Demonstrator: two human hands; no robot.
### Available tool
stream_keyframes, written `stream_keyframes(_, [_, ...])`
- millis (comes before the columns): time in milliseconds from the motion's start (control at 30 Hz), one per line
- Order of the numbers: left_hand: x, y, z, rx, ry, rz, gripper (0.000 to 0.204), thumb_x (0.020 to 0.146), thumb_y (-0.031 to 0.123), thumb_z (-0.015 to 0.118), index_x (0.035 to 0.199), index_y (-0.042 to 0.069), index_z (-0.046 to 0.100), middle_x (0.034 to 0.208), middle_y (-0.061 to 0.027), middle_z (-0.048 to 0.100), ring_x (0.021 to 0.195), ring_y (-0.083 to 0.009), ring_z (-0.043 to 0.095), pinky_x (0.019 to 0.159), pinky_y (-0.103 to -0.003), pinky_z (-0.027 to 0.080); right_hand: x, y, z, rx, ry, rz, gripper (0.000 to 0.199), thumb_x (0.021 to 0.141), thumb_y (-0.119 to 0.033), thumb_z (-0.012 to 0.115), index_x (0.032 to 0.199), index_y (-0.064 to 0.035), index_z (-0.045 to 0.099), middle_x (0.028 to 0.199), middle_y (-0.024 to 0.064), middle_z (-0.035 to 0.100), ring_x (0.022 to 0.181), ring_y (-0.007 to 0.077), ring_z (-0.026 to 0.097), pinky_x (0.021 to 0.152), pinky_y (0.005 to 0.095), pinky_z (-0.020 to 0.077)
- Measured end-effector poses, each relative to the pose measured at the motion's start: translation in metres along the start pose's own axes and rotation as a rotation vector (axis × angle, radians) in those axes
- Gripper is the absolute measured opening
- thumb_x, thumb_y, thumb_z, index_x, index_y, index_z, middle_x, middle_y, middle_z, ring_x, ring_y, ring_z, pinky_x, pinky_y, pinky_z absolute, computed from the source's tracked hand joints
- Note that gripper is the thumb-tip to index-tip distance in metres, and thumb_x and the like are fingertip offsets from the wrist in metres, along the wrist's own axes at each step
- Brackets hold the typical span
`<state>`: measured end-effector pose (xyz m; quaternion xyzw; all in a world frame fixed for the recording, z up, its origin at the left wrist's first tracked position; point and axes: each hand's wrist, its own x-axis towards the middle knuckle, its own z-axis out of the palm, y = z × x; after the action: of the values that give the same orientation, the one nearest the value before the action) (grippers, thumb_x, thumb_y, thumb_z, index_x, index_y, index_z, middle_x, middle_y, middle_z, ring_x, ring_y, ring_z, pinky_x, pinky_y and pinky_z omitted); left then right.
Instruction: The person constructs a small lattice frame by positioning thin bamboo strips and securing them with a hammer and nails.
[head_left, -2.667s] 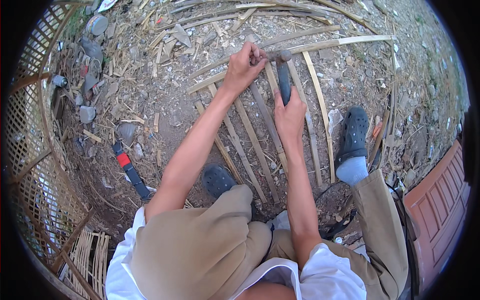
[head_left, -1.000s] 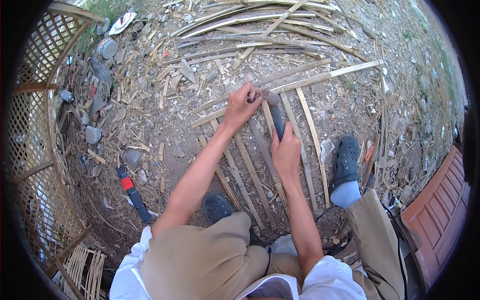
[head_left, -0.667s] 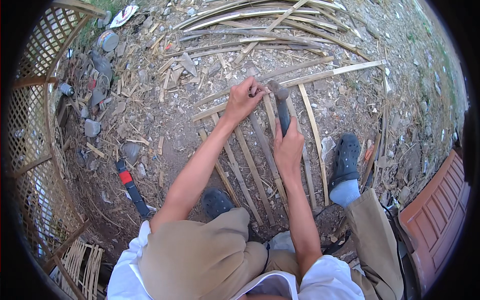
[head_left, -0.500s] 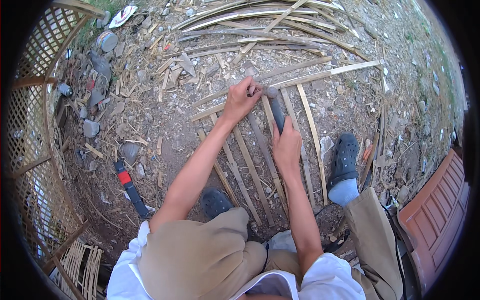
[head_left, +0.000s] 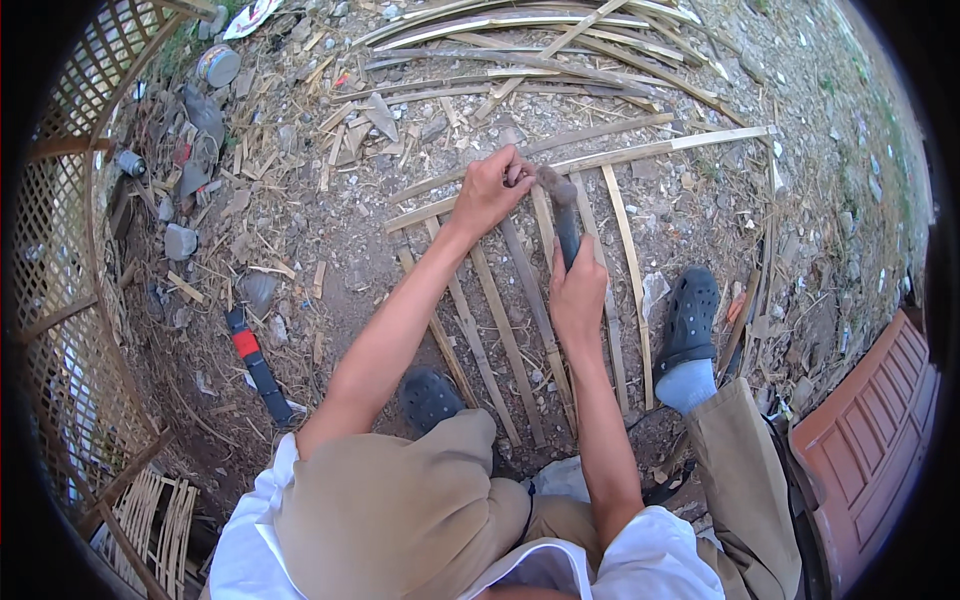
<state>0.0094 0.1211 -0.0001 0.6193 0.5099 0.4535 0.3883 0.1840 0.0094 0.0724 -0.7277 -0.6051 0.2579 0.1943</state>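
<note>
1. Crouching low, with a tan-trousered knee (head_left: 380, 520) nearest and dark clogs (head_left: 688, 315) on both feet.
2. Flanked on the right by a brown panel (head_left: 870, 440), on the left by a black strip (head_left: 262, 374) with a red band, lying on the ground (head_left: 350, 240), and, farther out, by a lattice (head_left: 75, 245).
3. Closed firmly round the handle of a hammer (head_left: 567, 225) with the right hand (head_left: 580, 295), head upward and just beside the other hand's fingertips; cannot tell whether touching wood.
4. Fanned out on the ground between the feet and beyond: slats (head_left: 498, 320), running away toward a crossbar (head_left: 640, 152) laid over or against their far ends.
5. Pinched together at the crossbar with thumb and fingers of the left hand (head_left: 492, 190); too small to tell what, if anything, is held between.
6. Just past the crossbar, stretched roughly alongside: a loose lath (head_left: 600, 135).
7. Farther off, heaped and crossing: more strips (head_left: 545, 62); at far left, tipped among rubble: a can (head_left: 218, 66).
</note>
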Motion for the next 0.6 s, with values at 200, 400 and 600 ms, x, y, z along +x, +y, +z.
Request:
stream_keyframes(200, [-0.004, 0.005, 0.0, 0.028, -0.01, -0.024, 0.036, 0.089, -0.002, 0.083, 0.088, 0.001, 0.047, 0.092, -0.0185, 0.076, 0.1, -0.0328, 0.082, 0.076, -0.041, 0.059, -0.007, -0.008, 0.003, 0.089, 0.04, 0.013, 0.025, 0.11, -0.016, 0.068, 0.108, 0.006, 0.058, 0.078, 0.0353, 0.068, 0.078, 0.0572, 0.07, 0.063, 0.0605, 0.0497])
stream_keyframes(400, [0.002, 0.005, -0.001, 0.015, 0.005, 0.008, 0.037, 0.089, -0.002, 0.084, 0.088, 0.002, 0.047, 0.091, -0.0181, 0.076, 0.096, -0.0327, 0.082, 0.074, -0.04, 0.059, 0.0, -0.007, 0.002, 0.039, 0.039, -0.018, 0.026, 0.111, -0.017, 0.068, 0.106, 0.0055, 0.056, 0.074, 0.0334, 0.067, 0.074, 0.0564, 0.069, 0.06, 0.0576, 0.0486])
stream_keyframes(600, [-0.002, 0.002, 0.0, 0.013, 0.027, 0.042, 0.036, 0.089, -0.002, 0.084, 0.088, 0.001, 0.048, 0.091, -0.0184, 0.077, 0.096, -0.0331, 0.082, 0.074, -0.04, 0.059, 0.0, -0.003, 0.001, -0.022, 0.033, -0.027, 0.028, 0.11, -0.019, 0.069, 0.106, 0.0048, 0.055, 0.072, 0.0333, 0.065, 0.074, 0.0576, 0.068, 0.062, 0.0589, 0.0481])
